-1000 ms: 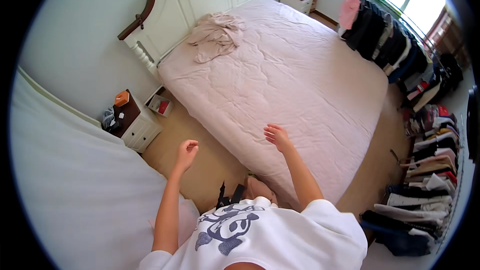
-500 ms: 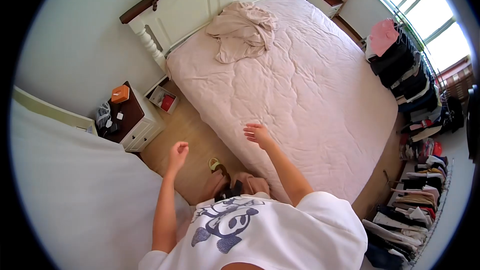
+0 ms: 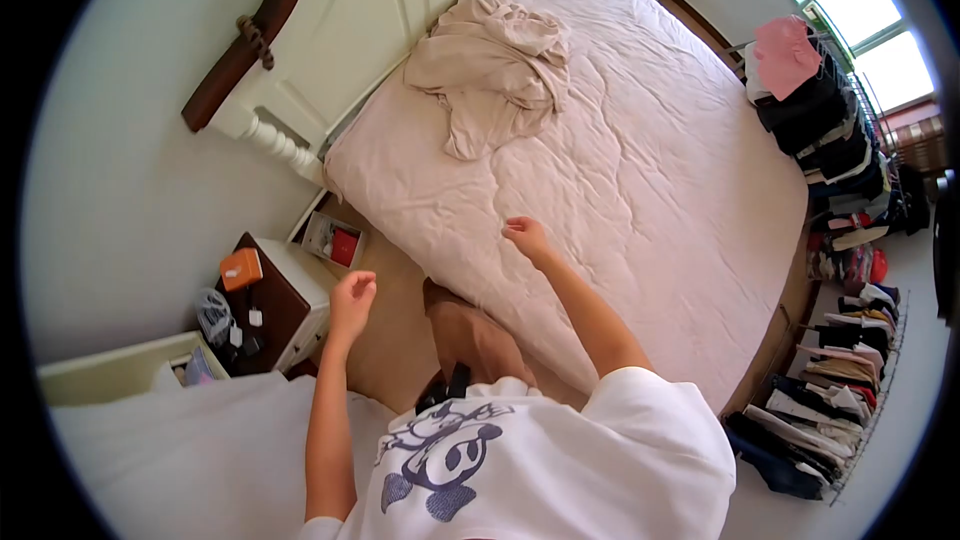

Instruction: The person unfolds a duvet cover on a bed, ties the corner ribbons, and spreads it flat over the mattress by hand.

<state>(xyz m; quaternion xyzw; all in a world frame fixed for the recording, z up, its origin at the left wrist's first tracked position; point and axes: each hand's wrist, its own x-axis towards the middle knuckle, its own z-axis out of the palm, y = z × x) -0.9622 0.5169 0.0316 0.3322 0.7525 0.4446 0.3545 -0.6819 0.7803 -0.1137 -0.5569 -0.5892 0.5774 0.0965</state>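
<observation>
My left hand [image 3: 352,305] is raised over the floor beside the bed, its fingers loosely bent and nothing in them. Over the near side of the bed [image 3: 640,280] hovers my right hand [image 3: 527,238], also holding nothing, with its fingers slightly curled. A wrinkled pale pink sheet [image 3: 690,190] covers the mattress. Near the headboard [image 3: 385,15], a crumpled beige-pink cloth [image 3: 495,65] lies in a heap, beyond the reach of both hands.
A nightstand [image 3: 290,295] with an orange box [image 3: 241,269] stands to the left. Between it and the bed sits an open box [image 3: 333,240] on the floor. Clothes racks [image 3: 840,390] line the right wall. White fabric [image 3: 220,450] covers something at lower left.
My view has moved forward toward the headboard, and my leg has stepped ahead along the bedside. Both hands stay raised and empty; the right hand's fingers look more curled.
</observation>
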